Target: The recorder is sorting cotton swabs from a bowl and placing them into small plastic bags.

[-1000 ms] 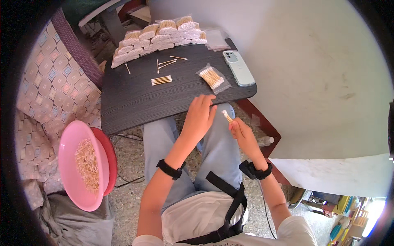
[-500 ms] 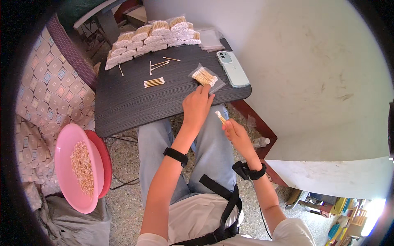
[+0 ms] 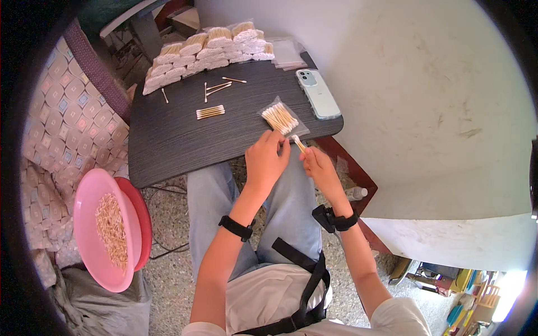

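The person's left forearm rises from the lower edge and leans toward the right. The left hand [image 3: 268, 162] is at the near edge of the black tabletop [image 3: 185, 148], with its back upward. Its fingers are bent and the thumb stands a little apart, at the near side of the clear plastic bag of cotton swabs [image 3: 280, 119]; whether they pinch the plastic, one cannot tell. This bag lies flat near the table's front edge, just beside the pale smartphone [image 3: 318, 94].

The right forearm slants inward, toward the left hand. The right hand [image 3: 322, 171] is closed, thumb against fingers, around a small bundle of cotton swabs [image 3: 298, 144]. The white tips point up and leftward, at the bag's near corner. Each wrist is slightly bent above a black strap.
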Tool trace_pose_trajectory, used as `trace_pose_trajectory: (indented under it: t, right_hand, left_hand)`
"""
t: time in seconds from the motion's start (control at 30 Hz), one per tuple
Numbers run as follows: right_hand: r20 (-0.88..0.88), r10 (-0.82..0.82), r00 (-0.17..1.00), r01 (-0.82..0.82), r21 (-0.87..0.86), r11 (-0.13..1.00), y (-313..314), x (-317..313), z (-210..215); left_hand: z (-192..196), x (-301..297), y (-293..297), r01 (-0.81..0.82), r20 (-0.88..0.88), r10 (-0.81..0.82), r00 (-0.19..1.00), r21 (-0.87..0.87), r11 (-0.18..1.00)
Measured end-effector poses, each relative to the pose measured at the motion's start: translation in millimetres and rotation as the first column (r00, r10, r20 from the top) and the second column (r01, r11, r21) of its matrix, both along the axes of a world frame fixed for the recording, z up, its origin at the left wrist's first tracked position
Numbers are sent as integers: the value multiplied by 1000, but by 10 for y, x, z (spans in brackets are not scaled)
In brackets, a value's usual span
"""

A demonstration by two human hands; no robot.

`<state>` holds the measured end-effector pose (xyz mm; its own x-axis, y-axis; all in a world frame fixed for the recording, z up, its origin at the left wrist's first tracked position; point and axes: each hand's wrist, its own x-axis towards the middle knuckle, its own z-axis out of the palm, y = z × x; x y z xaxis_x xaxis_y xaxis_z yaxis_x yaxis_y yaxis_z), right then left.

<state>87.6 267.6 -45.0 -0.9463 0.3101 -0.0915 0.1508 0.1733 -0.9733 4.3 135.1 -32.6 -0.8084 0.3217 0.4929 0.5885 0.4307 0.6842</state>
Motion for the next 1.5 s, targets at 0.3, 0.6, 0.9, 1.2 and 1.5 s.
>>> trace_pose_trajectory:
  t: [0.3, 0.6, 0.9, 1.2, 1.5]
  right_hand:
    - [80, 64, 995, -33, -340, 940, -5, -12, 26]
    - [120, 14, 993, 32, -370, 929, 91, -19, 40]
    - [74, -74, 995, 71, 50, 996, 144, -51, -99]
    - [41, -83, 996, 75, 173, 982, 145, -91, -44]
    - [30, 24, 999, -29, 186, 982, 213, -164, 54]
  left_hand:
    - [-47, 74, 28, 10, 87, -20, 996, 118, 993]
    - [9, 46, -18, 205, -140, -202, 969, 7, 979]
    - [-156, -234, 209, 111, -398, -179, 900, -187, 976]
    - [-82, -323, 57, 243, -308, -304, 901, -223, 944]
    - [-111, -326, -6, 230, -308, -286, 907, -204, 951]
